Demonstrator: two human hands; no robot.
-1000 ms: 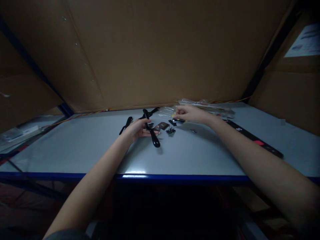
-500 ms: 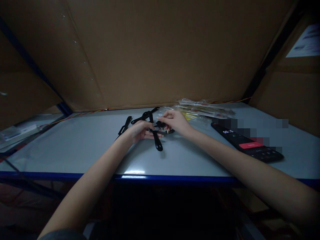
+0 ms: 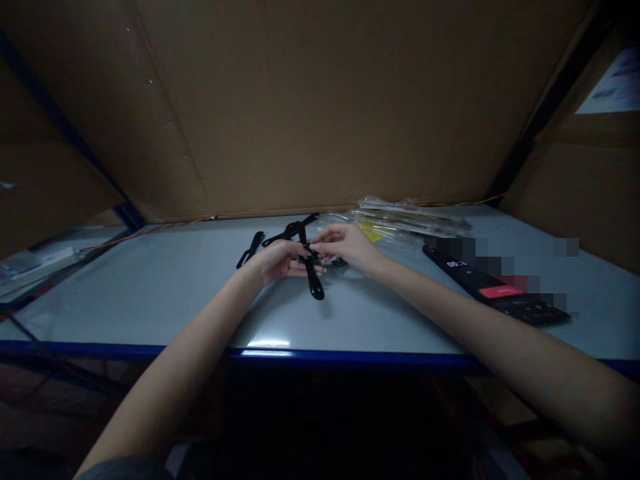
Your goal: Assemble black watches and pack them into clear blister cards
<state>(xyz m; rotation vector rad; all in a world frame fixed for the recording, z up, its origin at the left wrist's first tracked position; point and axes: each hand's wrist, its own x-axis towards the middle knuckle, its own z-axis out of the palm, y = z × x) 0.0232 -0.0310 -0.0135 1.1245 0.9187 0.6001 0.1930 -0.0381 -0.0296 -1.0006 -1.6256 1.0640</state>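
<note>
One long black piece (image 3: 314, 283) — above the bench (image 3: 390, 320), mid-length in the left hand's (image 3: 277, 261) closed grip, long axis running away and slightly leftward; right hand (image 3: 354, 248) close at its right, fingers bent toward the middle — whether grasping anything, cannot tell.

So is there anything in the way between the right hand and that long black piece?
No, nothing visible blocks it. The right hand has its fingertips right by the middle of the long black piece, which the left hand holds. The clear plastic bags lie beyond, out of the way.
</note>
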